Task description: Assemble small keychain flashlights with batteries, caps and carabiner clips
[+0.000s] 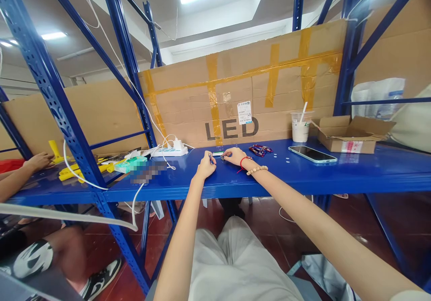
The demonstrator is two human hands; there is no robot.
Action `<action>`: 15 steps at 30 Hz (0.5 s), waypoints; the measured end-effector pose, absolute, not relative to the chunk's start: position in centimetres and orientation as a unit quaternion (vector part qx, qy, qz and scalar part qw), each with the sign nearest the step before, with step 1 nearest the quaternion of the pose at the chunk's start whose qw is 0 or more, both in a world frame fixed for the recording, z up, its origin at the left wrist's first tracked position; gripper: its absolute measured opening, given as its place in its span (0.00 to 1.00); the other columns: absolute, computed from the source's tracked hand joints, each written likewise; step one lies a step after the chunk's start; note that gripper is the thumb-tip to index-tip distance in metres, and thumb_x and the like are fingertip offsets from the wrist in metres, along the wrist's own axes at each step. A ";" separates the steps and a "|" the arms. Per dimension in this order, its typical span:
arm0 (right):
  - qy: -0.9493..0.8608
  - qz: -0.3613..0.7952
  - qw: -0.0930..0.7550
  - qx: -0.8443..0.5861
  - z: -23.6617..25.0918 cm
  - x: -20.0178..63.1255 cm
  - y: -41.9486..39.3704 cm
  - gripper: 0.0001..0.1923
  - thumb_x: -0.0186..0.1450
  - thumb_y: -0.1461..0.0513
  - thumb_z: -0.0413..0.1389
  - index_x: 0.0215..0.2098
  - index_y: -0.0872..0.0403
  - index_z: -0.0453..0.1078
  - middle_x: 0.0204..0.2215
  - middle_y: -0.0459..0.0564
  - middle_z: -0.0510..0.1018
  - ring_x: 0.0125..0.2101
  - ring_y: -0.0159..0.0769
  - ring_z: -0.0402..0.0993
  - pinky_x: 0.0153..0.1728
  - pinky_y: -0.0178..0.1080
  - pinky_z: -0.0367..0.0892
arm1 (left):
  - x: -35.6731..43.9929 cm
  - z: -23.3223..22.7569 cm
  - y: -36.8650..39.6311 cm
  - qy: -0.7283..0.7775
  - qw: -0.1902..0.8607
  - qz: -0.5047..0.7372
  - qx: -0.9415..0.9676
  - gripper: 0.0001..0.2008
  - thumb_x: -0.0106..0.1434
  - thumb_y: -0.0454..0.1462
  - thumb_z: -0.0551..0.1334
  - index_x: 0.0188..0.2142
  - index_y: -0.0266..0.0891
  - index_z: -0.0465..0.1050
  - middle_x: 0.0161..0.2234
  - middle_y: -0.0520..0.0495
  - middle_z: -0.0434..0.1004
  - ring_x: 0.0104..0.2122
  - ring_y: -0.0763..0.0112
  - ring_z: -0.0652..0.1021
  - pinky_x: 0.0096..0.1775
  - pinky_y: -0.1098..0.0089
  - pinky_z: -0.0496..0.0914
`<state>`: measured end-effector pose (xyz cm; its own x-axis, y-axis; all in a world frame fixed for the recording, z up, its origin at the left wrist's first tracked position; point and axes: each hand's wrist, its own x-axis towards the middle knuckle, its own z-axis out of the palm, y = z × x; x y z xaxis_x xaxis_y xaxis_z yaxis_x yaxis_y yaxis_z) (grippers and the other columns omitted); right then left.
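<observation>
My left hand is closed at the blue tabletop, its fingers pinched around something small and dark that I cannot make out. Just to its right, my right hand pinches another tiny item, too small to name. A pale green-and-white strip lies on the table behind and between the fingertips, partly hidden by them. Right of my right hand sits a small heap of dark red and blue pieces, perhaps strung together. Several small whitish discs lie beyond the heap.
A phone, a cup with a straw and an open cardboard box stand on the right. Leftward are a power strip, a green packet and cables. Blue posts frame the table; another person's hand is far left.
</observation>
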<state>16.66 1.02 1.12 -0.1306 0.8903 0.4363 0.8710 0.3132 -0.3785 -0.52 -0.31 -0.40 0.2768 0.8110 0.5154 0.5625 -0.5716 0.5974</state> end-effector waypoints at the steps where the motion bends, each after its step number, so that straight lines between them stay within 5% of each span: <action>1: -0.753 0.016 0.303 -0.584 1.1 16.7 1.0 0.12 0.58 0.59 0.55 0.39 0.50 0.74 0.37 0.46 0.78 0.39 0.36 0.73 0.37 0.35 0.66 | -0.5 -0.4 -0.3 0.438 0.148 0.412 0.785 0.18 0.46 0.23 0.54 0.32 0.43 0.51 0.27 0.58 0.68 0.24 0.78 0.67 0.34 0.72 0.62; 15: -0.753 0.017 0.299 -0.585 1.1 16.7 1.1 0.11 0.55 0.62 0.57 0.37 0.48 0.75 0.35 0.43 0.78 0.37 0.34 0.73 0.34 0.32 0.65 | -0.5 0.0 -0.7 0.504 0.084 0.370 0.776 0.14 0.50 0.26 0.53 0.33 0.43 0.52 0.26 0.57 0.64 0.27 0.76 0.68 0.30 0.74 0.59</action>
<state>16.72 1.09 1.07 -0.1358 0.8921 0.4309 0.8723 0.3139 -0.3750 -0.52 -0.73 -0.02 0.2185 0.8438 0.4902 0.7194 -0.4787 0.5033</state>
